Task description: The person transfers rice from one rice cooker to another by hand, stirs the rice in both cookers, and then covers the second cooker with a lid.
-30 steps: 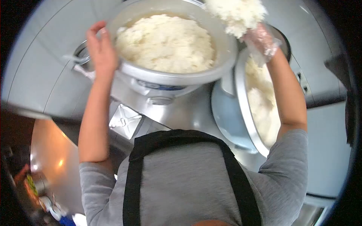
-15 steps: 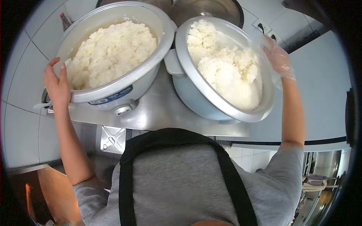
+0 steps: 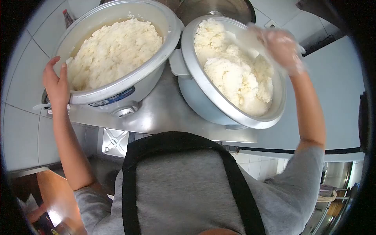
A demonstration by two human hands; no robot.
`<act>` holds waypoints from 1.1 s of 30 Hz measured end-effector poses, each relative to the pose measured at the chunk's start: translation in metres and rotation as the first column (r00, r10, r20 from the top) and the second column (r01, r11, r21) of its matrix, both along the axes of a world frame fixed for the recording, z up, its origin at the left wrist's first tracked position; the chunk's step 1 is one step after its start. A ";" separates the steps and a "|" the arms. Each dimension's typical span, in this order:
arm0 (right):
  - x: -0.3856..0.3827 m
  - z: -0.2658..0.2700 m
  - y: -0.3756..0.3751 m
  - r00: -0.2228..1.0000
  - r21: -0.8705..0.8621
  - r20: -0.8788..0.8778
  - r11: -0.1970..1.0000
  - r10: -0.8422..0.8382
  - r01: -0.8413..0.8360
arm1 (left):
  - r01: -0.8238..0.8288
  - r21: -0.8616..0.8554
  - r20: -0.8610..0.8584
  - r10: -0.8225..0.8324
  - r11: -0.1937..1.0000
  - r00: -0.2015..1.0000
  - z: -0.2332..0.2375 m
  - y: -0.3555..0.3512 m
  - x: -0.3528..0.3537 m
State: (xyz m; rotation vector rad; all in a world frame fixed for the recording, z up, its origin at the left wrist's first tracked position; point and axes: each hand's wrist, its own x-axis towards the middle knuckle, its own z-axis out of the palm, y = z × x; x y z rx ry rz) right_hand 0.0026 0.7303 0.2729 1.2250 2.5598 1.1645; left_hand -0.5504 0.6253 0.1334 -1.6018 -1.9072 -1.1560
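My left hand is at the left rim of a large rice cooker, thumb and fingers hooked around the edge. White cooked rice is heaped inside that cooker. A second, tilted pot stands to its right, with clumped rice in it. Over this pot's far right rim is my right hand in a clear plastic glove, blurred by motion. It is closed on a pale, flat tool that looks like a rice paddle, also smeared.
Both vessels stand on a steel table. Dark round lids lie behind them. A small bottle stands at the far left by the tiled wall. A pale blue-grey surface is at the right. Another person's hand shows at lower left.
My right hand has moved left and inward over the right pot's rim, bringing the pale tool over the rice. My left hand stays at the left cooker's rim. Another person's hand has appeared lower left.
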 end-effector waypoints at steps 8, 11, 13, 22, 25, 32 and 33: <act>-0.073 -0.048 0.055 0.993 -0.117 0.117 0.993 0.003 0.011 | -0.048 -0.052 0.053 0.051 0.998 0.997 0.005 -0.003 0.007; -0.035 -0.043 0.049 0.952 -0.134 0.291 0.981 -0.097 0.141 | -0.002 0.016 0.106 0.001 1.000 0.994 -0.002 -0.005 0.005; -0.018 -0.027 0.066 0.904 -0.079 0.359 0.957 -0.233 0.278 | 0.088 0.093 0.212 -0.106 0.992 0.971 -0.003 -0.006 -0.003; -0.249 -0.014 0.090 0.924 -0.403 -0.342 0.861 0.171 -0.308 | -0.128 -0.126 0.204 0.152 0.984 0.967 0.004 0.005 -0.007; -0.347 -0.047 0.100 0.902 -0.347 -0.130 0.833 0.412 -0.430 | -0.121 -0.108 0.148 0.137 0.987 0.980 -0.004 0.009 -0.018; -0.462 -0.150 0.217 0.961 -0.195 -0.145 0.945 0.237 -0.263 | -0.141 0.103 0.185 0.120 0.985 0.975 -0.011 0.010 -0.015; -0.474 -0.162 0.216 0.948 -0.179 -0.149 0.935 0.283 -0.307 | -0.137 0.111 0.200 0.112 0.984 0.973 -0.010 0.011 -0.016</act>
